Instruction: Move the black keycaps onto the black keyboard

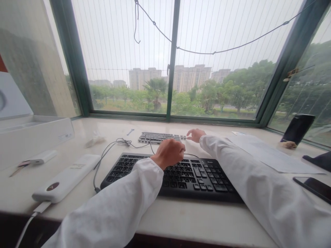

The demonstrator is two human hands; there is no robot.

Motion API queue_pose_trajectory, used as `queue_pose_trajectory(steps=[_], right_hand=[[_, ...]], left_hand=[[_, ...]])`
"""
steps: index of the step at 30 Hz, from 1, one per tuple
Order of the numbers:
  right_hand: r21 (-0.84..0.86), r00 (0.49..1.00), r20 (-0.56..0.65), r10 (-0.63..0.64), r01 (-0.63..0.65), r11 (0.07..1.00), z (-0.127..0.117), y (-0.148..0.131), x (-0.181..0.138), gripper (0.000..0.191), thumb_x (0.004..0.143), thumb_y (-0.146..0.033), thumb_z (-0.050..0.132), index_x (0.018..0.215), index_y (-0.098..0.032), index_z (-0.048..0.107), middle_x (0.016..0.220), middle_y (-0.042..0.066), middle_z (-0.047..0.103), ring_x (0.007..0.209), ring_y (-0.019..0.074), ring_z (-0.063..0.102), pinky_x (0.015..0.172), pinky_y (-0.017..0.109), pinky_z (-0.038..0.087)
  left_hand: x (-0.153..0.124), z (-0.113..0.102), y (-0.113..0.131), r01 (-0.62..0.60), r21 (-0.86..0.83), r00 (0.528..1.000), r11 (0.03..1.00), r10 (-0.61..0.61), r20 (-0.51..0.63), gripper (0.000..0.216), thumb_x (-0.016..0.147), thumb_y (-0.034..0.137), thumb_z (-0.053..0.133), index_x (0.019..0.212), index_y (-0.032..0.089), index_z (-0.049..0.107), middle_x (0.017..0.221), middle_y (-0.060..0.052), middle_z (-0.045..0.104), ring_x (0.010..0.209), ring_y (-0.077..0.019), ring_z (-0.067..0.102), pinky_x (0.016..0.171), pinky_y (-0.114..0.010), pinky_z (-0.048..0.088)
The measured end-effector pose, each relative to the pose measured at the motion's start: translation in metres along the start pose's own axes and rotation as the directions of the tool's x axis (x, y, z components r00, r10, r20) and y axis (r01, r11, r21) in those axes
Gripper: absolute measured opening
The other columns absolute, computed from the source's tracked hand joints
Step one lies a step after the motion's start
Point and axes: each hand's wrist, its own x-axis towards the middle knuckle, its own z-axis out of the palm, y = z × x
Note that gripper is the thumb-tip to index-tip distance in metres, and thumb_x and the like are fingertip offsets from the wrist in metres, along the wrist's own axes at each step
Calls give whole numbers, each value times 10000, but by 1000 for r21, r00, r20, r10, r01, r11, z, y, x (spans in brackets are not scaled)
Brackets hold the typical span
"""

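Far left of the left hand: one open white box (33, 132). In front of it lies one small white device (42, 156).

Nearer to the left hand, still on its left: one white power bank (67, 177), lying flat, with a white cable at its near end. One thin dark cable (113, 144) runs between the power bank and the keyboards.

Keyboards: two. The black keyboard (201, 179) lies directly under the left hand. The small grey keyboard (155, 137) lies just beyond it, towards the window.

Left hand (169, 151): fingers curled into a loose fist, knuckles up, over the top rows of the black keyboard. Whether the fist encloses anything cannot be told.

Right hand (196, 134): beyond and to the right of the left hand, fingers stretched out, fingertips touching the right end of the small grey keyboard. It grips nothing.

Right of the right hand: one paper sheet (271, 155), flat. Phones: two. The propped phone (297, 129) stands tilted beyond the sheet, and the flat phone (314, 187) lies near the sheet's front edge.
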Motion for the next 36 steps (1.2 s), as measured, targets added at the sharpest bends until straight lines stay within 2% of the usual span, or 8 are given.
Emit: queue_pose_trajectory(steps=[11,17,21,24,27,30,32,36], right_hand=[[17,999,29,-24,23,1000,2,-6,9,258,744,-475,655,946,-335,733,913,15,685,848,172,602,755,280,422],[31,998,57,-28,26,999,-4,-7,11,273,695,-474,699,904,-308,752,890,22,690,825,172,598,719,268,413],[56,997,71,-37,33,998,-14,-6,5,297,697,-482,691,891,-270,765,827,35,687,785,166,591,675,257,397],[87,994,86,-63,55,995,-27,-4,-13,351,704,-513,672,914,-247,765,752,28,666,702,142,570,614,242,372],[141,987,117,-112,95,985,-43,-1,-46,439,703,-580,642,940,-229,760,603,-6,594,559,104,493,539,234,322],[315,959,172,-225,163,935,-58,2,-85,514,689,-616,633,955,-193,753,487,-40,491,468,81,392,483,235,258],[415,942,213,-259,153,897,-64,2,-108,549,679,-626,638,966,-170,745,455,-55,452,441,74,367,461,233,234],[572,907,236,-348,160,805,-63,1,-135,579,677,-630,642,979,-144,729,432,-78,388,428,63,311,438,226,183]], left_hand=[[0,2,-2,-35,11,999,999,35,-13,311,753,123,475,835,202,765,726,-80,717,719,-200,675,718,-346,531],[1,2,-3,-21,22,1000,1000,21,11,304,758,134,480,839,203,765,744,-84,717,754,-204,676,748,-355,528],[1,4,-5,28,43,998,999,-30,58,287,771,153,492,846,200,765,769,-95,718,783,-212,676,773,-358,523],[0,6,-6,70,56,994,996,-74,74,285,790,173,498,896,205,761,791,-93,720,797,-211,674,787,-354,516],[-1,8,-6,75,33,996,997,-77,50,292,810,201,499,955,231,751,780,-72,720,767,-202,666,773,-344,506],[-1,11,-4,62,-95,997,994,-58,46,277,816,221,511,961,240,746,698,-32,691,675,-159,624,712,-288,482],[0,12,-2,80,-220,995,972,-63,82,262,824,247,520,953,233,748,633,-5,647,592,-120,564,628,-237,439],[1,14,2,112,-341,987,933,-64,148,266,837,362,546,940,233,755,562,22,546,509,-87,442,506,-207,310]])
